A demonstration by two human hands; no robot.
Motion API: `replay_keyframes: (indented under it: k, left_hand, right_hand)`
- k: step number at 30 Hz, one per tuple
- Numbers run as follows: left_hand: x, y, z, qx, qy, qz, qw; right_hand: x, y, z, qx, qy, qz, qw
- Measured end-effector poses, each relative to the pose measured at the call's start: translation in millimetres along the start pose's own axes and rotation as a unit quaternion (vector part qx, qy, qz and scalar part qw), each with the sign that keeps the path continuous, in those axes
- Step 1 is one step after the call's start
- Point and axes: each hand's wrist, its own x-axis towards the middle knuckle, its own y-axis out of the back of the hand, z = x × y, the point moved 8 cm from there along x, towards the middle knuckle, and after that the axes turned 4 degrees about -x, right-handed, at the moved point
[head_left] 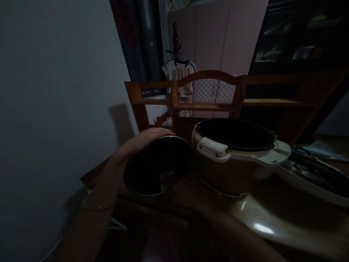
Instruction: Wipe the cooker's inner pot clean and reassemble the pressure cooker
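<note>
Resting your left hand (151,136) along the upper left rim of a dark, round pot (148,165), you hold a white cloth (164,183) in your right (181,191) at the pot's lower rim. Your left fingers lie outstretched and side by side, flat rather than curled; whether the thumb hooks around the pot, you cannot tell from this view. Your right hand is bent closed on the cloth, its fingertips partly lost in shadow. The two hands are apart, with the pot between them, tilted so that its mouth faces you. A thin bracelet (100,207) circles your left wrist. Just beyond your right hand, to its right, stands a cooker (231,174) with a pale handle (214,147) and a dark interior. Farther right of that hand lies a lid (305,176) on the glossy wooden table (259,214).
</note>
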Motion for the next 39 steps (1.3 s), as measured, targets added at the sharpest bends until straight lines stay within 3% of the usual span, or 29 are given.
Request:
replay_keyframes:
  k: [11, 30, 39]
  left_hand:
    - [9.6, -3.4, 5.2, 0.041, 0.012, -0.016, 0.999]
    - [7.0, -5.1, 2.0, 0.036, -0.014, -0.028, 0.999]
    - [10.6, -5.1, 2.9, 0.027, 0.005, -0.032, 0.999]
  right_hand:
    - [-3.5, 2.8, -4.5, 0.095, 0.012, -0.022, 0.995]
    - [-3.3, 4.9, -5.9, 0.078, 0.015, -0.020, 0.997]
    - [-2.3, -1.3, -4.3, 0.077, 0.023, -0.011, 0.997]
